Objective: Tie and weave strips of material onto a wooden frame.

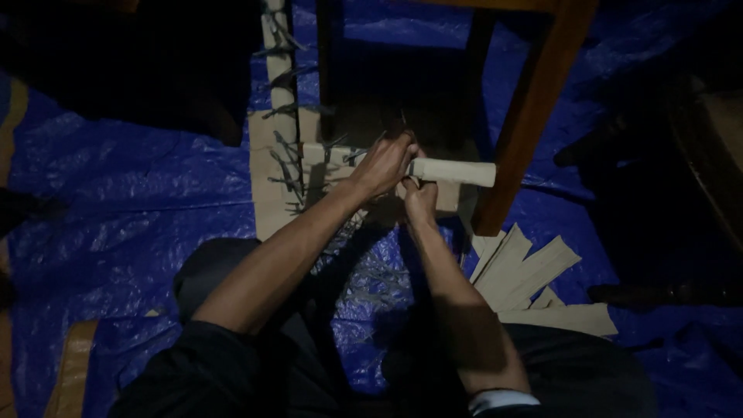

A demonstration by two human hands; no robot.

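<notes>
I saw my left hand (383, 164) and right hand (420, 197) both clamped on the roll (457, 172); I judged nearby wire ties (288, 166) could snag my fingers.

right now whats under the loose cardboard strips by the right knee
The cardboard strips lie fanned on a blue tarp, which shows all around them. What is beneath the tarp, and under the stack's middle, is covered.
</notes>
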